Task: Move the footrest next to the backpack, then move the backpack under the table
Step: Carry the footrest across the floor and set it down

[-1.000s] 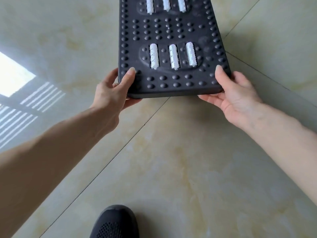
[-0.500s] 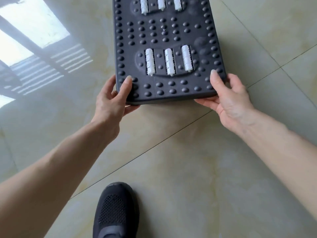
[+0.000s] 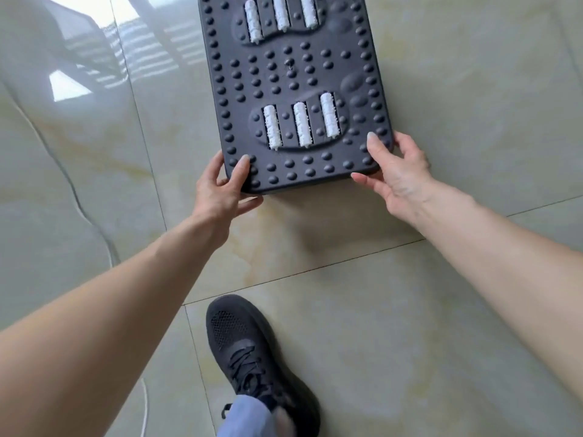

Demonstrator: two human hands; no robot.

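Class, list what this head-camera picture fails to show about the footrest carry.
- Footrest far end: cut off by the top edge.
- Its underside and the fingers beneath: hidden by the board; left hand and right hand grip the near corners.
- Backpack, table: out of frame.
- Shoe heel: covered by the trouser leg.

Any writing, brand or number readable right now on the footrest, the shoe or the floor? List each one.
None can be read.
Footrest: only raised bumps and white rollers, no lettering; a small mark near the middle is too small to make out.
Shoe: plain black, no visible logo.
Floor: bare tiles, no signs.
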